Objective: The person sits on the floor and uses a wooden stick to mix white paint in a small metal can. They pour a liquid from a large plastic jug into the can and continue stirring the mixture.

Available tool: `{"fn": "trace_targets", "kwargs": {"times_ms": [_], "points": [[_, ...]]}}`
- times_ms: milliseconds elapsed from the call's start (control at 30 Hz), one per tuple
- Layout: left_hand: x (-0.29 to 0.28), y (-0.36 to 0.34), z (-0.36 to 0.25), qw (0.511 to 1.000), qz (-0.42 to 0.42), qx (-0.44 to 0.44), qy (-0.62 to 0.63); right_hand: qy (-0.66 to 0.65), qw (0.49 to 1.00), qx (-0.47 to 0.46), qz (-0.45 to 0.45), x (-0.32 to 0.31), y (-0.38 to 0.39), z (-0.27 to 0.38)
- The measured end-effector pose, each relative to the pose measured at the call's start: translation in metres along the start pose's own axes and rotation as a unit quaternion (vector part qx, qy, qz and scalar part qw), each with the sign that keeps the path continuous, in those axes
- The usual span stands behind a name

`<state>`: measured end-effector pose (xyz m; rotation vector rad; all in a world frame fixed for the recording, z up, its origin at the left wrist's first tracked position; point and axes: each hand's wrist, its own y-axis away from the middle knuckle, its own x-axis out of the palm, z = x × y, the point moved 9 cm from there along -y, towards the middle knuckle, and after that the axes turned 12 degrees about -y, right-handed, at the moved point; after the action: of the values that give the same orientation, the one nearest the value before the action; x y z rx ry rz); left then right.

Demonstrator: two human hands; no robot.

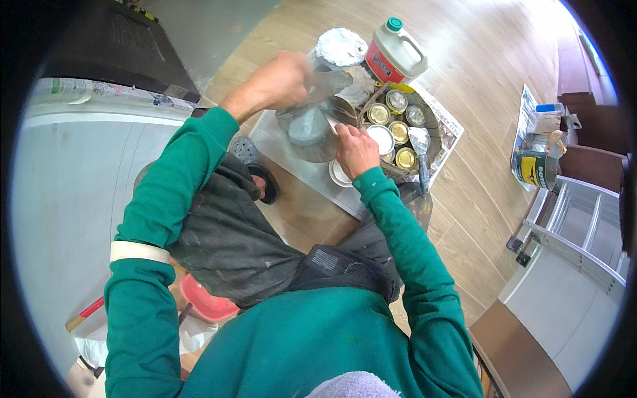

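My left hand (283, 81) is closed, blurred by motion, above a round metallic-looking container (312, 156). A smeared greyish translucent thing (330, 85) extends from its fingers; I cannot make out its kind. Pale grey material (308, 127) sits in the container. At the container's right side my right hand (358, 151) pinches its rim, beside a short whitish edge. Both stand over a grey board (286, 151) on the floor. Just right of my right hand, a round carrier (434, 149) holds several small lidded tins (399, 132) and a scraper (421, 156) with a dark handle.
A jug (396, 53) with a green cap stands behind the tins, next to a crumpled white cloth (342, 46). White lids (340, 174) lie near my right wrist. At far right are a dark can (536, 170) and an aluminium ladder (584, 229). A red tray (207, 298) is at lower left.
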<state>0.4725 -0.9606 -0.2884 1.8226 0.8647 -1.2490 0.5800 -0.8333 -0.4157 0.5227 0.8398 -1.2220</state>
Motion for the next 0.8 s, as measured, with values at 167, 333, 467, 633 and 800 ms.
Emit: {"fn": "trace_targets", "kwargs": {"times_ms": [167, 333, 467, 633, 800], "points": [[0.006, 0.005, -0.003, 0.999, 0.016, -0.004, -0.035, -0.071, 0.987, 0.142, 0.029, 0.048, 0.016, -0.018], [0.004, 0.007, -0.003, 1.000, 0.010, -0.012, -0.004, -0.236, 0.947, 0.206, -0.076, 0.047, 0.027, -0.023], [0.000, 0.007, -0.004, 1.000, -0.008, 0.004, -0.004, -0.164, 0.971, 0.172, -0.022, 0.039, 0.013, -0.028], [0.001, 0.006, -0.002, 0.999, -0.028, 0.021, 0.018, -0.060, 0.994, 0.092, -0.016, 0.023, -0.001, -0.033], [0.007, 0.002, -0.007, 0.998, -0.025, 0.057, -0.002, -0.049, 0.999, 0.012, 0.015, 0.040, 0.009, -0.006]]}}
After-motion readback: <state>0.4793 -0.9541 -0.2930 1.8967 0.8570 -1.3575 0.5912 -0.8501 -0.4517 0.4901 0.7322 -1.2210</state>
